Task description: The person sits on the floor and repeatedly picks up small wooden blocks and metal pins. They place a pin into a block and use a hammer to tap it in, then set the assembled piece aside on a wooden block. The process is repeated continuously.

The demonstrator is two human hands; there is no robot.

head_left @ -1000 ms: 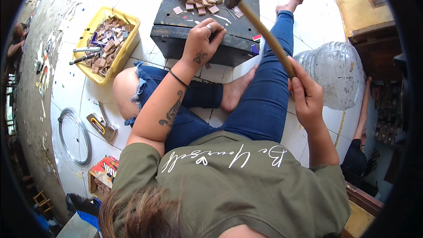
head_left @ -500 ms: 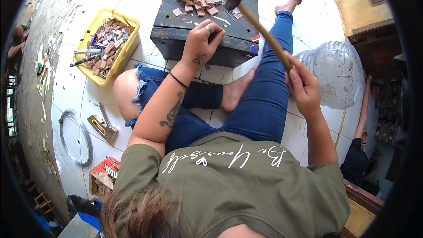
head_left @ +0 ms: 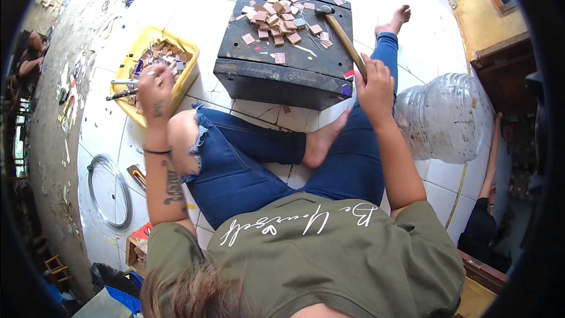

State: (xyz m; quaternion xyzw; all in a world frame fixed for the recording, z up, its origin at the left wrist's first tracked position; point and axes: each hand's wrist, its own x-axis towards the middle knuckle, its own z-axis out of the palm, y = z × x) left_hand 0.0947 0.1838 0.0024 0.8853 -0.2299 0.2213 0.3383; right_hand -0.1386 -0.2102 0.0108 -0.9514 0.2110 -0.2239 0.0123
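My right hand [head_left: 376,87] grips the wooden handle of a hammer [head_left: 346,36], whose head lies low on the right part of a black block [head_left: 235,50]. Over the near side of a yellow basket [head_left: 193,65] is my left hand [head_left: 155,91], its fingers smeared by motion; whether they hold anything cannot be made out. Small brown and pinkish square pieces [head_left: 274,20] are heaped on the block, with thin wire-like bits beside them. One square piece [head_left: 280,58] lies apart near the block's front edge. More such pieces [head_left: 162,53] fill the basket.
Two pen-like tools [head_left: 122,93] jut over the basket's left rim. Left on the tiles are a coil of clear wire [head_left: 125,200], a yellow-and-black hand tool [head_left: 138,175] and a box [head_left: 137,241]. A large clear plastic bottle [head_left: 450,118] lies right. Another person's arm [head_left: 491,153] shows far right.
My left hand has moved from the block's front edge to the basket, uncovering the lone square piece. My right hand has lowered the hammer from its raised position. The view has shifted slightly.
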